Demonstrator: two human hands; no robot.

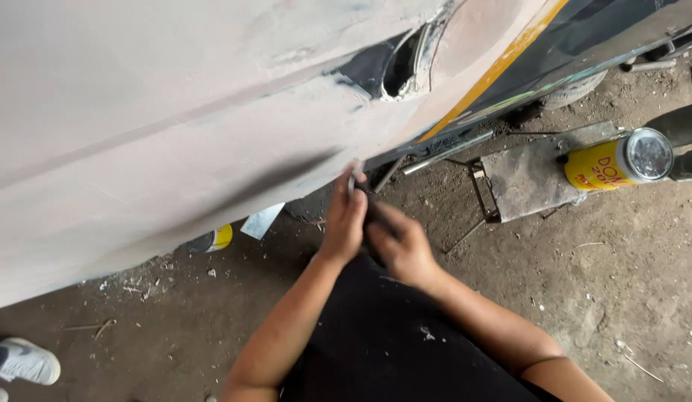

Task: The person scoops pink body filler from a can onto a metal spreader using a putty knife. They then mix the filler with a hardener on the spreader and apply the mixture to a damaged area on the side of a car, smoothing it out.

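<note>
A large car body panel (160,126) coated in pale pinkish filler fills the upper left. At its lower edge, both my hands meet. My left hand (344,219) pinches a thin flat blade (356,173), a putty knife by its look, whose tip reaches up against the panel's lower edge. My right hand (400,248) is closed just beside it, around the dark handle end of the same tool. My black clothing (390,342) lies below my forearms.
A yellow tin with a metal lid (617,158) stands on a small grey metal stool (528,173) at the right. Another yellow tin (214,240) lies under the panel. Dirt floor (621,298) with debris. A white shoe (22,361) shows at the lower left.
</note>
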